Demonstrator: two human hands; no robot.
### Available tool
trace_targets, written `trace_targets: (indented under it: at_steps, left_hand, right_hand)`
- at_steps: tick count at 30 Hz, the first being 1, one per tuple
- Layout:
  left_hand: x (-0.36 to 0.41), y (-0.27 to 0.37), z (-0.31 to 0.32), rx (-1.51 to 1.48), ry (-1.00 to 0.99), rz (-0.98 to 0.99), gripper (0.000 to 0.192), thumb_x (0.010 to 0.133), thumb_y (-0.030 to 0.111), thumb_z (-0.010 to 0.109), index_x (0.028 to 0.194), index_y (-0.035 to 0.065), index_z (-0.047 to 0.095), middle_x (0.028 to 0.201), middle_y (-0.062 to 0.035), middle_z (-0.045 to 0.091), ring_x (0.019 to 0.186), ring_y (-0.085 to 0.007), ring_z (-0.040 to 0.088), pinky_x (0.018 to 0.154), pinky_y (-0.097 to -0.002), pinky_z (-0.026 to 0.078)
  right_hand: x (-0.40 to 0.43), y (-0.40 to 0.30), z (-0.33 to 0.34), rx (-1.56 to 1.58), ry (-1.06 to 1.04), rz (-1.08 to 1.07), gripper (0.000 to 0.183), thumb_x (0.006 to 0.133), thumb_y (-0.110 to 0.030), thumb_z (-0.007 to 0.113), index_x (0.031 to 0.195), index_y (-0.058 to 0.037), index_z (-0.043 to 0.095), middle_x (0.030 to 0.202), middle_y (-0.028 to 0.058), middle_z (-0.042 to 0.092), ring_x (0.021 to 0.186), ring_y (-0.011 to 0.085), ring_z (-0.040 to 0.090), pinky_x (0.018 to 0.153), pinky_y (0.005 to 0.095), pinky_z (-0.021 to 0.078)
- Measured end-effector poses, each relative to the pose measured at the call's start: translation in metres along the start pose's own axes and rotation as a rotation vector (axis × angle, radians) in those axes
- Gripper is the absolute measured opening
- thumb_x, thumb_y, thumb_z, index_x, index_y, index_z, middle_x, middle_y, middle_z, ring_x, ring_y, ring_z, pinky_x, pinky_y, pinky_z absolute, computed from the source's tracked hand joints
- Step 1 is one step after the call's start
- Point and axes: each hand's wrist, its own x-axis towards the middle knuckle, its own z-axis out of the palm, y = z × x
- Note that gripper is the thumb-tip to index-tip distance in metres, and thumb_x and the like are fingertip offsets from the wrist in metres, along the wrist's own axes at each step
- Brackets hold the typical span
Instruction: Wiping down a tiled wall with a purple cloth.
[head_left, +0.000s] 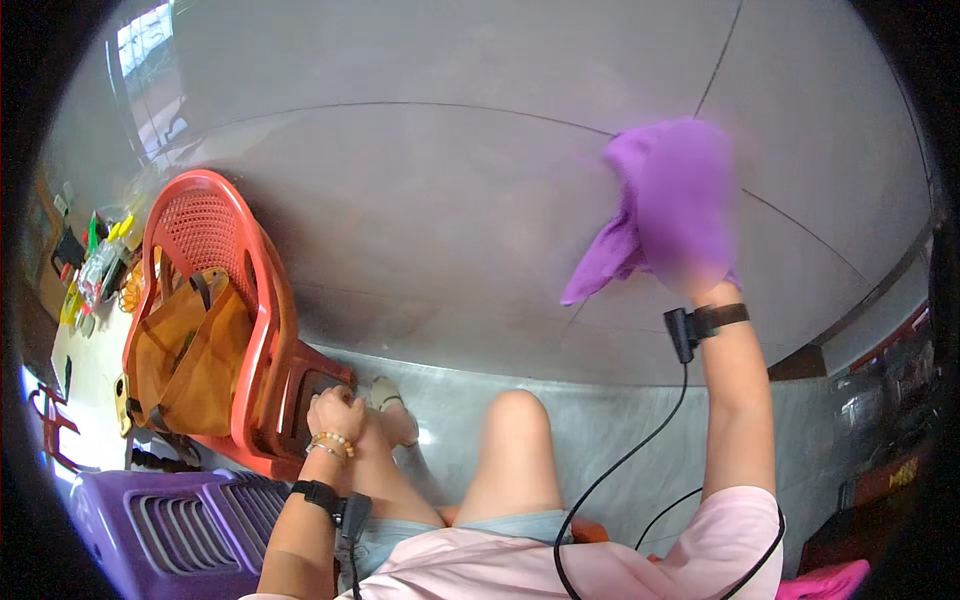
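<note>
At the right, a purple cloth (600, 255) lies against a large grey surface (450, 210) with thin joint lines. My right hand (686, 217) is on the cloth at the end of my outstretched arm; blur and purple cover its fingers, so the grip shows only in part. One corner of the cloth hangs down to the left. My left hand (335, 415), loosely curled and holding nothing visible, rests on my left knee beside a red plastic chair. Both wrists carry black straps with small devices and cables.
A tan bag (195, 352) sits on the red plastic chair (262, 300). Below it stands a purple slatted plastic stool or chair (97, 517). A white tabletop (97, 382) with packets and small items is at far left. The right device's black cable (615, 480) loops beside my right thigh.
</note>
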Motion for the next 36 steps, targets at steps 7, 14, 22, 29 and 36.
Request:
trace_targets:
  at_steps: [7,14,22,29,36]
  left_hand:
    - [0.000,0.001,0.005,0.049,0.012,0.042,0.031,0.072,0.034,0.066,0.088,0.0070,0.070,0.092,-0.0143,0.067,0.092,-0.0350,0.060,0.084,-0.0417,0.048]
    - [0.000,0.007,0.005,0.092,0.035,0.047,0.028,0.073,0.032,0.067,0.088,0.0075,0.070,0.093,-0.0141,0.067,0.091,-0.0354,0.060,0.084,-0.0425,0.049]
    - [0.001,0.016,0.005,0.078,0.020,0.061,0.030,0.072,0.031,0.067,0.088,0.0072,0.070,0.094,-0.0152,0.066,0.093,-0.0358,0.060,0.084,-0.0433,0.048]
    - [0.006,0.016,0.004,0.069,0.016,0.073,0.030,0.071,0.031,0.067,0.089,0.0067,0.070,0.096,-0.0159,0.066,0.093,-0.0357,0.060,0.084,-0.0428,0.049]
    - [0.003,0.000,0.000,0.107,0.026,0.024,0.031,0.071,0.033,0.067,0.090,0.0079,0.070,0.095,-0.0163,0.066,0.093,-0.0355,0.061,0.083,-0.0433,0.049]
  right_hand:
    - [-0.075,0.119,0.006,-0.251,0.185,0.470,0.057,0.094,-0.046,0.044,0.131,-0.0020,0.046,0.137,0.0221,0.042,0.128,0.0381,0.036,0.108,0.0419,0.0276]
    - [-0.097,0.106,0.029,0.062,0.228,1.169,0.080,0.094,-0.057,0.033,0.132,0.0134,0.032,0.130,0.0357,0.042,0.121,0.0465,0.041,0.103,0.0465,0.0325]
    - [-0.120,0.029,0.075,0.015,0.157,1.007,0.072,0.095,-0.048,0.039,0.120,0.0186,0.040,0.118,0.0395,0.048,0.112,0.0503,0.046,0.098,0.0495,0.0353]
    - [-0.123,-0.086,0.083,0.343,-0.714,0.735,0.040,0.097,-0.028,0.043,0.118,0.0061,0.050,0.099,0.0299,0.059,0.096,0.0440,0.056,0.090,0.0476,0.0426]
    - [-0.126,-0.187,0.077,0.766,-0.335,0.162,0.032,0.085,-0.010,0.047,0.114,-0.0090,0.061,0.112,0.0206,0.060,0.114,0.0360,0.051,0.098,0.0428,0.0395]
